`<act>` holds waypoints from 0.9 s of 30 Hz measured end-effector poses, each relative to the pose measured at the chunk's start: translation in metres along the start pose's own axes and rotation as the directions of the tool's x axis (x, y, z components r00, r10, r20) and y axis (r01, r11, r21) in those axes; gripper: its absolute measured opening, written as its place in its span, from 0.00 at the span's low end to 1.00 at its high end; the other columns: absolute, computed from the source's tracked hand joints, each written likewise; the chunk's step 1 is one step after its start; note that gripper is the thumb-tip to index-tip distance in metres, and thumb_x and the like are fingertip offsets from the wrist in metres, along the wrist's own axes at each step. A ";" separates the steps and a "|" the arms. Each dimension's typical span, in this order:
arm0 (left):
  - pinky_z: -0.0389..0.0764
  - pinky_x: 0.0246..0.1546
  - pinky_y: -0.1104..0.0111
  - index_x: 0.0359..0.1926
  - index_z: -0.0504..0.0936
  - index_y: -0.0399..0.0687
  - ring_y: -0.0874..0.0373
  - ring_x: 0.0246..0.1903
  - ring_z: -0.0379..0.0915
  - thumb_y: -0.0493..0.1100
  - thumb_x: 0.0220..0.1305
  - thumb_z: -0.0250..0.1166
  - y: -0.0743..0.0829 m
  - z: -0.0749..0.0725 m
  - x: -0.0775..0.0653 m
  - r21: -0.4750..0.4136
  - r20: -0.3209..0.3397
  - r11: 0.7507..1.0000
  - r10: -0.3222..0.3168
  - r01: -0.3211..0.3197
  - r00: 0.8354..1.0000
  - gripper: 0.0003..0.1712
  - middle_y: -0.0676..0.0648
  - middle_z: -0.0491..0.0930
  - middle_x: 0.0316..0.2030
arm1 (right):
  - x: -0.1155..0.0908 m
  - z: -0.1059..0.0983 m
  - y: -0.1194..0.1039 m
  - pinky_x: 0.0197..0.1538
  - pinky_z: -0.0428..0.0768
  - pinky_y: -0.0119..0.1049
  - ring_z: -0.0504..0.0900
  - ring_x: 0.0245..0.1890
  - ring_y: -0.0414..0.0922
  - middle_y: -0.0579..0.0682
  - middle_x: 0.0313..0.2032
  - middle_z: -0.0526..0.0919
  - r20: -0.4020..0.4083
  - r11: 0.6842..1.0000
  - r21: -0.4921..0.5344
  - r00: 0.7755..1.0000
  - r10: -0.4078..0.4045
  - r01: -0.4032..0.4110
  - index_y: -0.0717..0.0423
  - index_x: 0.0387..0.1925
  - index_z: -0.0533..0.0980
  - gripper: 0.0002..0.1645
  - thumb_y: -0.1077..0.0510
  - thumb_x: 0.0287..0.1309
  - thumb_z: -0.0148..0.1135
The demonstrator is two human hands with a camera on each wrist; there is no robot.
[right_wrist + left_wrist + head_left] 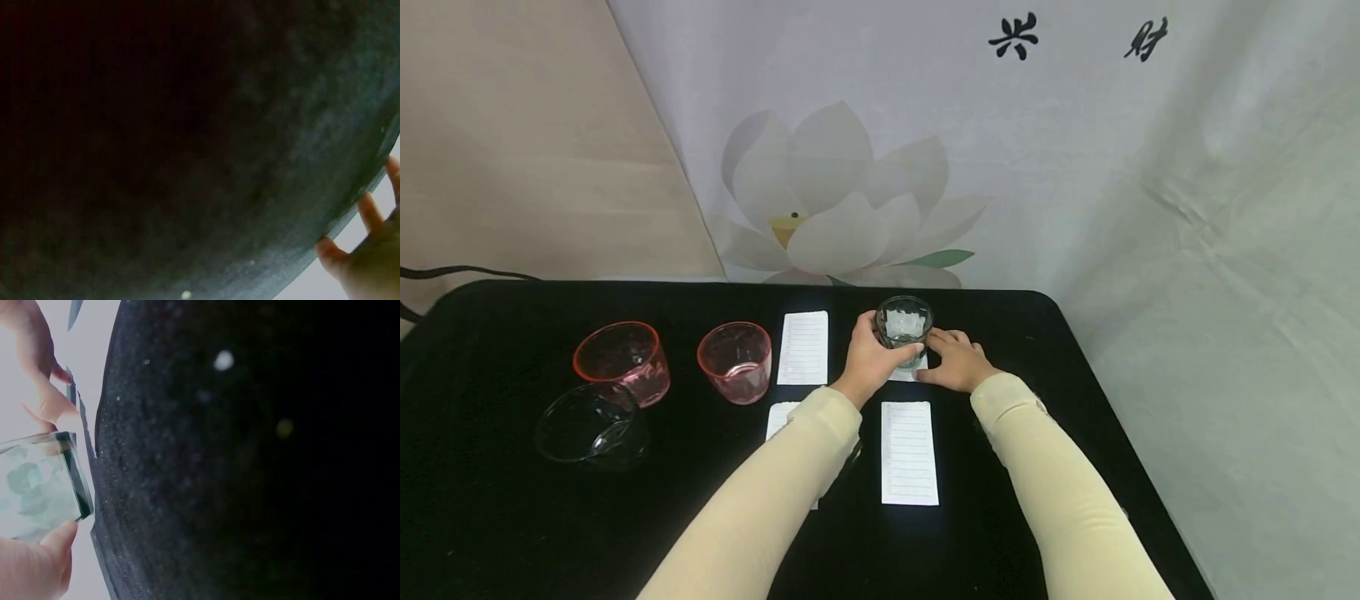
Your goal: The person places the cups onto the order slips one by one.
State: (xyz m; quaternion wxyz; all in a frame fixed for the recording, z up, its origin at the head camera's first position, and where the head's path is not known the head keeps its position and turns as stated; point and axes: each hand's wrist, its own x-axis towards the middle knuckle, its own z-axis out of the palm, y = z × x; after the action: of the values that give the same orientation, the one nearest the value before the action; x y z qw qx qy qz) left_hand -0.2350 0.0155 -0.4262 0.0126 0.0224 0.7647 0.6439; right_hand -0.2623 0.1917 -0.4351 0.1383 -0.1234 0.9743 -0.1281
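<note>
In the head view, my left hand [870, 360] grips a clear drinking glass [904, 323] from its left side, thumb across the front. The glass is over a white lined card [898, 375], mostly hidden beneath it; whether they touch I cannot tell. Pale patches show through the glass [37, 481] in the left wrist view. Just right of the glass, my right hand [957, 361] is low over the table, its fingers spread and its thumb by the card's edge. In the right wrist view, loosely extended fingers [370, 212] show at the lower right, holding nothing.
Two pink glasses [625, 364] [737, 364] and another clear glass [591, 423] stand at left on the black table [700, 517]. More lined cards lie at the back [803, 348], in front [910, 454] and partly under the left forearm [778, 417]. Behind hangs a white curtain [1037, 183].
</note>
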 end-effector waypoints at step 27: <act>0.69 0.63 0.55 0.69 0.55 0.40 0.47 0.60 0.63 0.47 0.50 0.76 0.004 0.008 -0.001 0.121 0.008 0.993 0.001 -0.002 1.000 0.52 0.38 0.61 0.63 | 0.001 0.000 0.002 0.70 0.50 0.63 0.49 0.72 0.56 0.54 0.72 0.59 -0.016 0.991 0.130 1.000 0.017 -0.015 0.54 0.69 0.64 0.47 0.39 0.51 0.64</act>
State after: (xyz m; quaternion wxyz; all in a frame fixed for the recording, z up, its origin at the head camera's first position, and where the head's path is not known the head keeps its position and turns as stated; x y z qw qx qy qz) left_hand -0.2338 0.0237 -0.4240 0.0140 0.0264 0.8022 0.5964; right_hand -0.2643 0.1936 -0.4361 0.1387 -0.1053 0.9660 -0.1911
